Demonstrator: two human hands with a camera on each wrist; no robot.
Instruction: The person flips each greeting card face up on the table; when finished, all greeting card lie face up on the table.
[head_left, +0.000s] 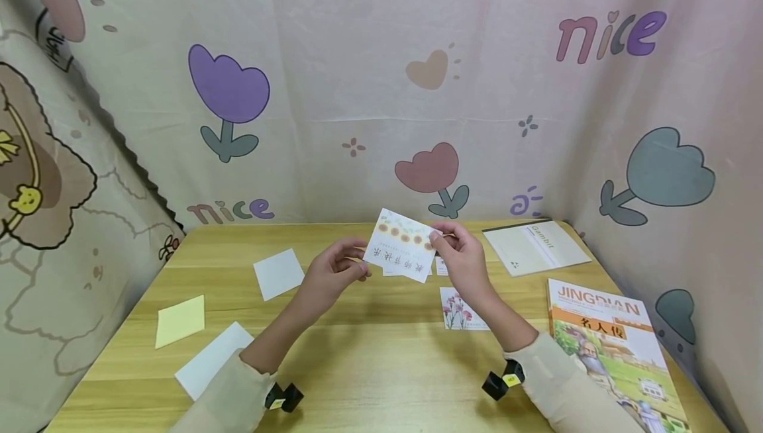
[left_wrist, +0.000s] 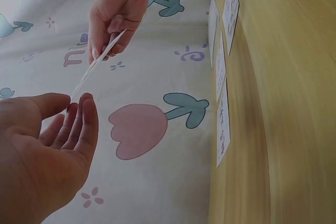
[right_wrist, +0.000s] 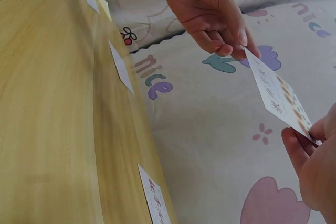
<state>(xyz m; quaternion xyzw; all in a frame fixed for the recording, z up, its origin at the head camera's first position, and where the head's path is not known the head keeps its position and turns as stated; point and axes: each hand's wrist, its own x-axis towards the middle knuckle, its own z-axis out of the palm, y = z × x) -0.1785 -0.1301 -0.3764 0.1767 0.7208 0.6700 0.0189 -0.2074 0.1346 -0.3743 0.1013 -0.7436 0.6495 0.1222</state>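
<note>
A white greeting card (head_left: 401,242) with a row of orange flowers and printed characters is held up above the far part of the table, its lettering upside down in the head view. My right hand (head_left: 461,261) pinches its right edge between thumb and fingers. At the opposite corner, my left hand (head_left: 334,274) has the card between thumb and index finger, as the right wrist view shows, with the other fingers loosely bent. Below the right hand lies a card with pink flowers (head_left: 459,310). Another small card (head_left: 441,265) is partly hidden behind the held one.
On the left of the wooden table (head_left: 381,380) lie a white square sheet (head_left: 278,274), a yellow sheet (head_left: 180,322) and a white sheet (head_left: 208,363) partly under the left forearm. At right are a Gambit notebook (head_left: 524,254) and an illustrated book (head_left: 626,360). A printed curtain (head_left: 334,89) hangs behind.
</note>
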